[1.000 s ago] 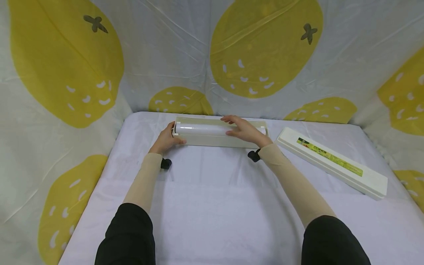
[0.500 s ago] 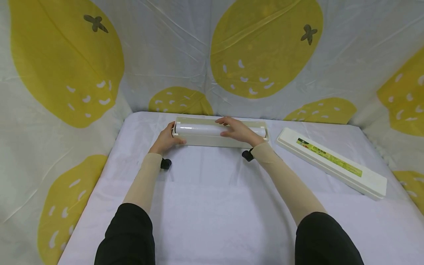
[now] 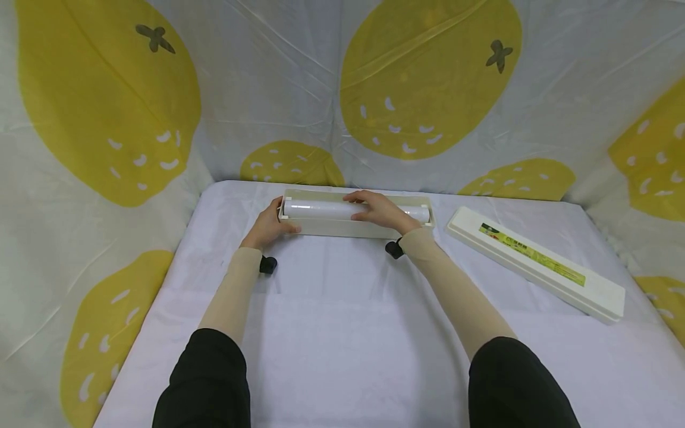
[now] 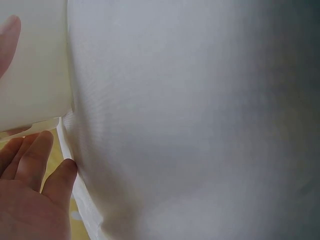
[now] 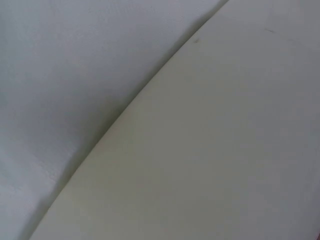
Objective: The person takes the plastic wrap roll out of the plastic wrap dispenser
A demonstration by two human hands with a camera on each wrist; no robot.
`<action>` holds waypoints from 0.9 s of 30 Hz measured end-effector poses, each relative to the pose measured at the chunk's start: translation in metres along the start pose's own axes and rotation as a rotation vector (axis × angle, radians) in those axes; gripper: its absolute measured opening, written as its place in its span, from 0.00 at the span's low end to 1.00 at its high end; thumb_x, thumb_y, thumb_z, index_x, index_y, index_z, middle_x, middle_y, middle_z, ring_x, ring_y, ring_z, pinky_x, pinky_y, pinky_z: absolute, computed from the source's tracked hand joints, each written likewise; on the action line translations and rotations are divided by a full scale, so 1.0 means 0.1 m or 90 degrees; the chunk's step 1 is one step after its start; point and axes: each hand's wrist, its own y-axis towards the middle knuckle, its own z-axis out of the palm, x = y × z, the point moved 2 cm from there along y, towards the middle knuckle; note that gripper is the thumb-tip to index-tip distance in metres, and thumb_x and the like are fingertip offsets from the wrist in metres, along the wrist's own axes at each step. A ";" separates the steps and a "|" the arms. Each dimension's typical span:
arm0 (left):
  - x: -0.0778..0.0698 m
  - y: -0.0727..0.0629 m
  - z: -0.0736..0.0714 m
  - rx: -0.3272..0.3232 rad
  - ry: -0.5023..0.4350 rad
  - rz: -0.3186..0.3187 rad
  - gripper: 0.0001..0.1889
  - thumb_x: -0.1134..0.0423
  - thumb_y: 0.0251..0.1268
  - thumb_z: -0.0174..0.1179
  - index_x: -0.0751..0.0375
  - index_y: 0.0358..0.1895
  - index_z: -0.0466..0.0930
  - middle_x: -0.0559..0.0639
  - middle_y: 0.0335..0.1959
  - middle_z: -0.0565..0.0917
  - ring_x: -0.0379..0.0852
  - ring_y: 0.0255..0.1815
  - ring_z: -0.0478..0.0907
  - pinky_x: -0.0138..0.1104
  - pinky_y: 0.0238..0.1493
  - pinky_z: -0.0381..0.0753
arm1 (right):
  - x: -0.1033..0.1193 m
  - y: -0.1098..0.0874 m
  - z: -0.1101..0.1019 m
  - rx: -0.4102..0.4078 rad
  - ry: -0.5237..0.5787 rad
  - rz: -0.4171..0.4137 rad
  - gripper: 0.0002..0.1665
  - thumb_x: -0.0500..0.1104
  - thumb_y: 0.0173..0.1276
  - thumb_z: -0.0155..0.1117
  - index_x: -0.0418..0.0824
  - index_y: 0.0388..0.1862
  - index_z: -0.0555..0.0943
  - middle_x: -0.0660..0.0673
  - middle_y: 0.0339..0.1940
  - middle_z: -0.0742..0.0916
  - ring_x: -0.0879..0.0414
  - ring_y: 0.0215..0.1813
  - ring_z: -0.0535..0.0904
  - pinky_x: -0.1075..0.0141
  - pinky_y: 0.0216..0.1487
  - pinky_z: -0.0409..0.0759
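A long cream dispenser box lies uncovered at the back of the table in the head view. Inside it is a glossy white roll of plastic wrap. My left hand holds the box's left end, thumb along the front wall and the other fingers round the end. The left wrist view shows those fingers by the box's corner. Over the roll, right of its middle, my right hand arches with fingers and thumb spread. Only the box's plain wall and cloth appear in the right wrist view.
A long white lid with a yellow-green label lies slanted at the right of the table. White cloth covers the table. Behind and beside it hang curtains with large yellow fruit prints.
My right hand has moved left along the roll, more slowly in the latest half second. My left hand, the box and the lid stay in place.
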 end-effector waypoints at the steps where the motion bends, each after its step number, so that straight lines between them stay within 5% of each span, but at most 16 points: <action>1: 0.00 0.00 0.00 -0.001 0.001 0.000 0.50 0.67 0.52 0.71 0.62 0.75 0.46 0.61 0.69 0.63 0.56 0.64 0.64 0.47 0.65 0.59 | 0.00 0.00 0.00 0.001 -0.001 0.000 0.28 0.38 0.60 0.70 0.33 0.59 0.76 0.40 0.58 0.80 0.47 0.59 0.73 0.60 0.63 0.65; 27: -0.01 0.01 0.01 -0.006 0.013 0.002 0.51 0.68 0.51 0.72 0.64 0.75 0.47 0.62 0.69 0.63 0.57 0.66 0.62 0.47 0.67 0.57 | -0.08 0.05 0.04 0.003 -0.065 0.033 0.28 0.42 0.58 0.73 0.42 0.59 0.78 0.43 0.56 0.82 0.51 0.59 0.75 0.59 0.61 0.67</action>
